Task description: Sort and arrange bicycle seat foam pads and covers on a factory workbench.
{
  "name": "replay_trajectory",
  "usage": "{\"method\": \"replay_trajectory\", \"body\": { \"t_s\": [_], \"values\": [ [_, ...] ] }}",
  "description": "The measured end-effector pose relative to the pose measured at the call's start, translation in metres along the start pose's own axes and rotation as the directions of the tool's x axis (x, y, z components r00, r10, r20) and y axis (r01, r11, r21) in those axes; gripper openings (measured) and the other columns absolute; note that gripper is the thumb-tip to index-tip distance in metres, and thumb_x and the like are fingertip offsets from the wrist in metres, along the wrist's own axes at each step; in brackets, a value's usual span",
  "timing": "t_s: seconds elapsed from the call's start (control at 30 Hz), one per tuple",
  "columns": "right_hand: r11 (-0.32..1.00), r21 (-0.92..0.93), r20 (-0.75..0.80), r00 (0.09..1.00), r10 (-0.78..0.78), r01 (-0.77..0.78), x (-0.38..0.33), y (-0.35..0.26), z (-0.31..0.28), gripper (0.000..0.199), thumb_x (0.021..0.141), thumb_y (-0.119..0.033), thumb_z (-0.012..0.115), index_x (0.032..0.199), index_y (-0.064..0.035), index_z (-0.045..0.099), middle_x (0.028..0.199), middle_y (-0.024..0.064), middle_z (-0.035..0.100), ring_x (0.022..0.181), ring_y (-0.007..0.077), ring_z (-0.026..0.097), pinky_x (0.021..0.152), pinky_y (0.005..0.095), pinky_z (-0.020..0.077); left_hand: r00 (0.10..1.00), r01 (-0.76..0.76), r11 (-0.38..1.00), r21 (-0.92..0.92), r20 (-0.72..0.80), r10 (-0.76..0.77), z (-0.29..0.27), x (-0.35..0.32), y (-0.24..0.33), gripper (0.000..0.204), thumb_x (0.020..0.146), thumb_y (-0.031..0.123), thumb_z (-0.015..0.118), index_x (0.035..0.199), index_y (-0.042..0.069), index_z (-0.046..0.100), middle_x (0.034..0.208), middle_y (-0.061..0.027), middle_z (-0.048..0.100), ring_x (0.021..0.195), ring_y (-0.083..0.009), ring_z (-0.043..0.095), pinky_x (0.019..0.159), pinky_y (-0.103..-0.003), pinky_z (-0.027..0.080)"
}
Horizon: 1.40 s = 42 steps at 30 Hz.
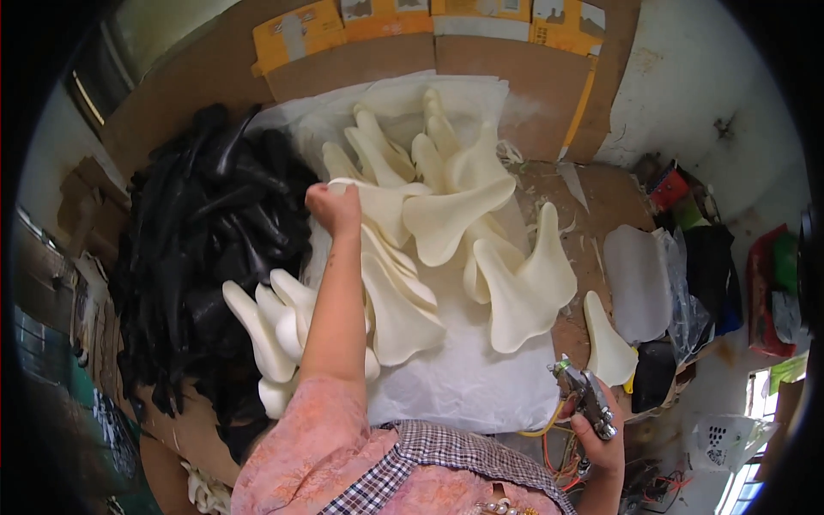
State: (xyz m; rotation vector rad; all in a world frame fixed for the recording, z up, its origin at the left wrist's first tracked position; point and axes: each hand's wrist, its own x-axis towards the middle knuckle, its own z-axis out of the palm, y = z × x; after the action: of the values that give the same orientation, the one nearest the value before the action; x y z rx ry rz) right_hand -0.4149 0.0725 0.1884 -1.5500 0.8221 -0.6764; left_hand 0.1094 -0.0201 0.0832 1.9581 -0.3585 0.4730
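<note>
My left hand (336, 209) reaches across the white sheet (481, 390) with its fingers closed on the edge of a cream saddle-shaped foam pad (384, 206). Beside that pad, another cream foam pad (451, 219) lies with its wide end toward me. More cream pads (396, 313) lean on one another under and around my left forearm. At the lower right, my right hand (601, 438) is wrapped around a metal spray gun (586, 398), its nozzle end pointing up and left over the sheet's corner. A yellow hose (542, 427) shows near the gun.
A tall heap of black saddle-shaped covers (202, 223) fills the left side. One cream pad (606, 348) lies apart at the right edge, beside a grey-white sheet piece (637, 283) and plastic bags (687, 300). Cardboard (360, 69) walls the back. Orange cables (562, 468) hang below the right edge.
</note>
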Motion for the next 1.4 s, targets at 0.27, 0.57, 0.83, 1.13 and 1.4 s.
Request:
{"method": "replay_trajectory", "body": {
  "t_s": [0.27, 0.57, 0.83, 1.13, 1.4],
  "values": [
    [0.989, 0.092, -0.029, 0.992, 0.12, -0.117, 0.048, 0.019, -0.009, 0.06, 0.082, -0.018, 0.066, 0.132, 0.0031, 0.04, 0.092, 0.0077, 0.061, 0.083, 0.015, 0.059, 0.077, 0.0299, 0.049, 0.549, 0.795, 0.375, -0.478, 0.301, -0.78, 0.023, 0.034, -0.031, 0.034, 0.064, 0.007, 0.076, 0.085, -0.002, 0.052, 0.068, -0.013, 0.058, 0.044, -0.0187, 0.051, 0.036, -0.029, 0.038],
    [0.999, 0.045, 0.183, 0.983, -0.018, 0.01, 0.088, 0.017, -0.005, 0.058, 0.084, -0.018, 0.064, 0.132, 0.0044, 0.04, 0.094, 0.0101, 0.061, 0.082, 0.0156, 0.059, 0.077, 0.0302, 0.049, 0.959, -0.155, 0.666, -0.73, 0.051, 0.278, -0.082, 0.046, 0.093, 0.022, 0.08, 0.018, 0.071, 0.084, 0.0, 0.061, 0.074, -0.0018, 0.064, 0.068, -0.0056, 0.054, 0.062, -0.022, 0.044],
    [0.997, 0.065, 0.179, 0.983, -0.044, 0.032, 0.066, 0.032, -0.027, 0.057, 0.084, -0.016, 0.064, 0.132, 0.0034, 0.04, 0.094, 0.0096, 0.061, 0.083, 0.0153, 0.058, 0.076, 0.0291, 0.0483, 0.338, 0.074, 0.961, -0.267, 0.913, 0.228, -0.135, -0.054, 0.11, 0.017, 0.08, 0.013, 0.064, 0.093, 0.001, 0.065, 0.075, -0.0021, 0.063, 0.063, -0.009, 0.056, 0.057, -0.026, 0.047],
    [0.996, 0.047, 0.114, 0.991, 0.068, -0.074, 0.02, 0.04, -0.059, 0.058, 0.082, -0.015, 0.065, 0.133, 0.0008, 0.04, 0.094, 0.0088, 0.061, 0.084, 0.0143, 0.058, 0.075, 0.0279, 0.0476, 0.649, -0.558, 0.829, 0.029, 0.638, 0.414, 0.001, -0.078, 0.014, 0.038, 0.069, 0.002, 0.058, 0.106, 0.008, 0.064, 0.107, -0.0111, 0.063, 0.097, -0.029, 0.058, 0.086, -0.039, 0.047],
    [0.996, 0.081, 0.213, 0.976, -0.039, 0.022, 0.023, 0.03, -0.074, 0.058, 0.081, -0.01, 0.066, 0.132, 0.0007, 0.04, 0.103, 0.011, 0.059, 0.088, 0.0158, 0.058, 0.078, 0.0294, 0.0476, 0.432, -0.794, 0.602, 0.091, 0.781, 0.451, 0.02, -0.067, 0.009, 0.022, 0.076, 0.008, 0.056, 0.098, 0.013, 0.06, 0.095, -0.0096, 0.057, 0.092, -0.0325, 0.055, 0.077, -0.048, 0.043]
  ]
}}
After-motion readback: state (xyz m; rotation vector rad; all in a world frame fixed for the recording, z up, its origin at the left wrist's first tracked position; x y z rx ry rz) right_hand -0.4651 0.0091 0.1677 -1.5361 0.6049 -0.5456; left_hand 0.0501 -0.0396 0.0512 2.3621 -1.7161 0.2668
